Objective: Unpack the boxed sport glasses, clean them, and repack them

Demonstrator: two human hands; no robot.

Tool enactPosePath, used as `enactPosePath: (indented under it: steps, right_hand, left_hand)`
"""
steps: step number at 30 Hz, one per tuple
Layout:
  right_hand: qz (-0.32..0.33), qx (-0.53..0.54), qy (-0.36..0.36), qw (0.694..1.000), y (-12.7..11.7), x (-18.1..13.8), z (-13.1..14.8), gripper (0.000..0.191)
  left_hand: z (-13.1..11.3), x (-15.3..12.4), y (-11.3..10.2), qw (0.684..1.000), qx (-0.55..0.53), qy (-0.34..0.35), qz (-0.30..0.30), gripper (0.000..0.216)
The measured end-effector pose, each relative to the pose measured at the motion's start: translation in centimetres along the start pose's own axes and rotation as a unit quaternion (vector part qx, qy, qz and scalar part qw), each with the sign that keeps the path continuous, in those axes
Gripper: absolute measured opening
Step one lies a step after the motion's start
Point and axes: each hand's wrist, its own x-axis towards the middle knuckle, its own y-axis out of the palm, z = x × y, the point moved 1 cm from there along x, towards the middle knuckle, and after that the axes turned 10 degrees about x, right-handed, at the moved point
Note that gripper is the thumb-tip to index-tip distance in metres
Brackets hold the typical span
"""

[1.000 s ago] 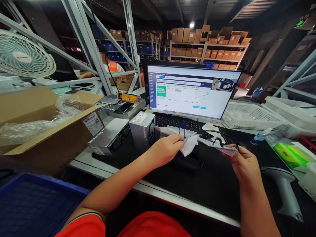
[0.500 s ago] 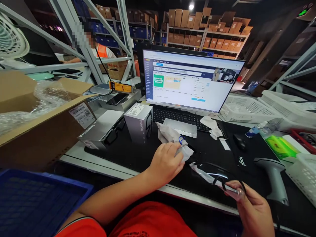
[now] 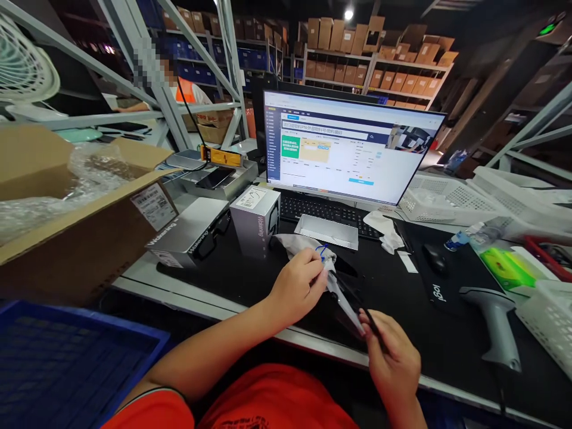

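My left hand (image 3: 297, 289) is closed in a pinch on a light grey cloth pouch (image 3: 292, 244) with a blue drawstring (image 3: 322, 251). The pouch lies rumpled over the black mat, and the fingers hide part of its mouth. Dark-framed glasses (image 3: 355, 292) slant between the two hands, seen edge-on, with whitish film along them. My right hand (image 3: 395, 354) is closed round their near end. The far end of the glasses meets the pouch's mouth by my left fingertips; I cannot tell whether it is inside.
Two silver "Wakening" boxes (image 3: 255, 223) stand left of the pouch. Behind it lie an open white tray (image 3: 328, 232), a keyboard (image 3: 317, 208) and a monitor (image 3: 339, 161). A scanner (image 3: 496, 325) and mouse (image 3: 434, 260) are at right. An open carton (image 3: 80, 244) stands left.
My right hand has moved left with the glasses, bringing them to the pouch and turning them edge-on. My left hand has shifted slightly, keeping hold of the pouch.
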Motion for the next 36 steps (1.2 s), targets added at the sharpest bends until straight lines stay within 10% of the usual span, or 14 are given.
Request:
enactPosePath:
  steps: [3, 9, 20, 29, 36]
  right_hand:
    - [0.001, -0.003, 0.003, 1.0, 1.0, 0.5, 0.0, 0.021]
    - [-0.108, 0.148, 0.227, 0.956, 3.6, 1.6, -0.2, 0.028]
    - [0.048, -0.096, -0.151, 0.983, 4.4, 3.7, 0.3, 0.026]
    - [0.064, -0.124, -0.088, 0.986, 7.7, 7.1, 2.2, 0.02]
    - [0.054, -0.267, -0.261, 0.926, 12.2, 8.0, 2.8, 0.026]
  left_hand:
    - [0.4, 0.1, -0.2, 0.999, -0.016, 0.028, 0.008, 0.028]
    - [0.9, -0.8, -0.4, 0.998, -0.047, 0.044, -0.013, 0.026]
    - [1.9, -2.0, -0.9, 0.994, -0.011, 0.081, -0.078, 0.021]
    - [2.9, -2.3, -1.6, 0.985, 0.065, 0.04, -0.152, 0.025]
    - [3.4, -2.9, -1.9, 0.989, 0.016, 0.036, -0.144, 0.036]
